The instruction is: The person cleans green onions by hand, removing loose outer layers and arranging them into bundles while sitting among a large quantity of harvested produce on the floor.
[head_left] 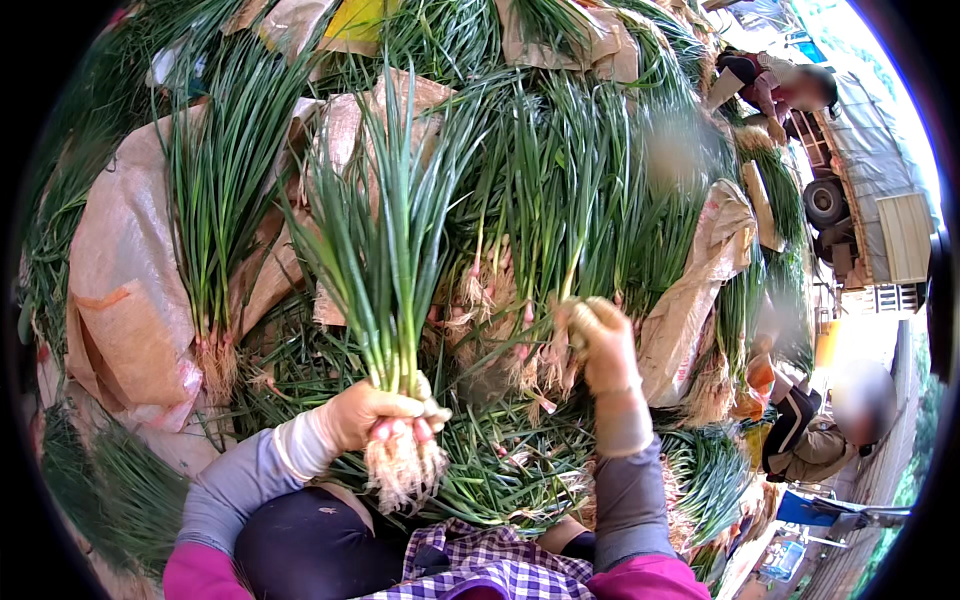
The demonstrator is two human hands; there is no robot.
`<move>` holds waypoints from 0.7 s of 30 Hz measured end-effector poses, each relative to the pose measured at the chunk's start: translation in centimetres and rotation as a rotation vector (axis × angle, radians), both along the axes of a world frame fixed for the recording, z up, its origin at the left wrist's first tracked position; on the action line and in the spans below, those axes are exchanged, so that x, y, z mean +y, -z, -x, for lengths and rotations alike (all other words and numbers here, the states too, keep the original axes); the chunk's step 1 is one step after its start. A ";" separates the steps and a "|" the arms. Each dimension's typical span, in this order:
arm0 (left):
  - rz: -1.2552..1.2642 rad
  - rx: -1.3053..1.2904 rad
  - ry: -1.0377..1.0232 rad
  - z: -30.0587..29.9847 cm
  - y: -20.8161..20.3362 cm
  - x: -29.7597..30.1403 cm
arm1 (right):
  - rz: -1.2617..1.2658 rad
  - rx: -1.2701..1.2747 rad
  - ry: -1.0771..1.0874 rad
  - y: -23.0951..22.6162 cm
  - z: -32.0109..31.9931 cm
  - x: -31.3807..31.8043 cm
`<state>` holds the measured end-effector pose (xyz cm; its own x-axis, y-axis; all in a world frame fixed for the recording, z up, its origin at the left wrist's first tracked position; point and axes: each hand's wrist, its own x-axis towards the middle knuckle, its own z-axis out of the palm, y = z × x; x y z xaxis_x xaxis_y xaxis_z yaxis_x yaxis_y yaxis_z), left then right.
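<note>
My left hand [372,415] is wrapped round a bunch of spring onions [395,240] just above the pinkish bulbs. The bunch stands upright, its long green leaves fanning out above the fist and its pale roots [405,468] hanging below. To the right, my right hand [607,345] is raised with fingers closed, pinching a pale stalk of a spring onion [571,268] at the edge of the pile. Some of its fingertips are blurred. Beside and behind that hand lie many more spring onions [540,170], roots toward me.
Another bunch [215,250] leans on a beige woven sack [125,240] at left. A second sack [700,290] lies right of my right hand. Loose leaves [500,470] cover the ground before my knees. Two people [775,90] work at right, near a truck [870,180].
</note>
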<state>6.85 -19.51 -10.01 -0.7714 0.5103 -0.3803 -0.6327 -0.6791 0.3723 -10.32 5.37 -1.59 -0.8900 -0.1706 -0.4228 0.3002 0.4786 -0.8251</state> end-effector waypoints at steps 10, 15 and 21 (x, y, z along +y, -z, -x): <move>0.105 -0.137 0.078 1.1 1.5 3.2 | 0.098 -0.162 -0.140 4.2 -10.8 -5.8; 0.060 -0.085 0.061 -0.2 0.6 2.8 | 0.379 -0.084 0.330 6.4 -7.6 -5.3; 0.071 -0.111 0.073 -0.9 0.3 1.2 | 0.015 -0.390 -0.448 4.9 -6.4 -4.1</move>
